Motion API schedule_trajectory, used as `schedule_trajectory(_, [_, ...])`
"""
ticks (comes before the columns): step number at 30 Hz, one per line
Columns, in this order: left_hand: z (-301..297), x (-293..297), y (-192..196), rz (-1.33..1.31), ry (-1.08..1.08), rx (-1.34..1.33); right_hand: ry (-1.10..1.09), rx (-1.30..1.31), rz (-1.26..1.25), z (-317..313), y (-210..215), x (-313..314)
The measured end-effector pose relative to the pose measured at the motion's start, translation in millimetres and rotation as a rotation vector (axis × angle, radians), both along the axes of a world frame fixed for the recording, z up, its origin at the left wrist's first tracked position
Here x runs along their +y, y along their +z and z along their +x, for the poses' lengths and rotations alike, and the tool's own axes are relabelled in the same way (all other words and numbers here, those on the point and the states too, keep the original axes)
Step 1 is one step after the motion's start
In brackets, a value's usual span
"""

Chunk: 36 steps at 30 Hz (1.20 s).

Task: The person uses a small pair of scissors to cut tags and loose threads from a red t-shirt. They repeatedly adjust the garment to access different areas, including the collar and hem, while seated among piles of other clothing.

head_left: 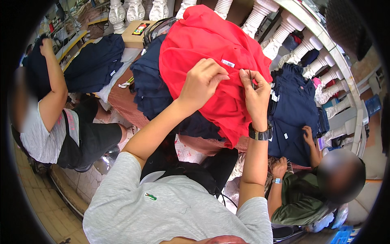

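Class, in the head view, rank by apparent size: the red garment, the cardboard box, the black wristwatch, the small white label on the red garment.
1. Red garment
2. Cardboard box
3. Black wristwatch
4. Small white label

The box lies farther off, so it looks smaller than it is.

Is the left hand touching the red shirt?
Touching. The head view shows the left hand pressed onto the red shirt, its fingertips pinching a fold of the fabric beside the right hand.

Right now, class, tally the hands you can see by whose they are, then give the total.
Wearer's hands, left hand and right hand, pinching the red garment: 2
Co-worker on the left, raised hand: 1
Co-worker on the right, hands: 2
Total: 5
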<state>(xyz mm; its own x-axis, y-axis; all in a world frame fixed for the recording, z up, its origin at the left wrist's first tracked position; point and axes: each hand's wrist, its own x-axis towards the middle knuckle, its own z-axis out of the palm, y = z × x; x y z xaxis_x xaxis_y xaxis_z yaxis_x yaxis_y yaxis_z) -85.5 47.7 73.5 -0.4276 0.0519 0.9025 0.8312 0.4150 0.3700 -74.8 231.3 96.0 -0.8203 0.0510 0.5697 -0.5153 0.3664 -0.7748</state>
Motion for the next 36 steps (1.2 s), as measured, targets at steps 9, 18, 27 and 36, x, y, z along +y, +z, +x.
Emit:
schedule_trajectory(9, [11, -5, 4, -0.057, 0.006, -0.169, 0.01, -0.024, -0.009, -1, 1, -2])
schedule_trajectory(18, [1, -15, 1, 0.127, -0.228, -0.375, -0.027, 0.001, 0.032, 1, -3, 1])
schedule_trajectory(27, [10, -25, 15, 0.024, -0.157, -0.296, 0.373, -0.402, -0.236, 62, 12, -25])
schedule_trajectory(36, [4, -25, 10, 0.052, -0.244, -0.189, 0.105, -0.199, -0.107, 46, 15, -29])
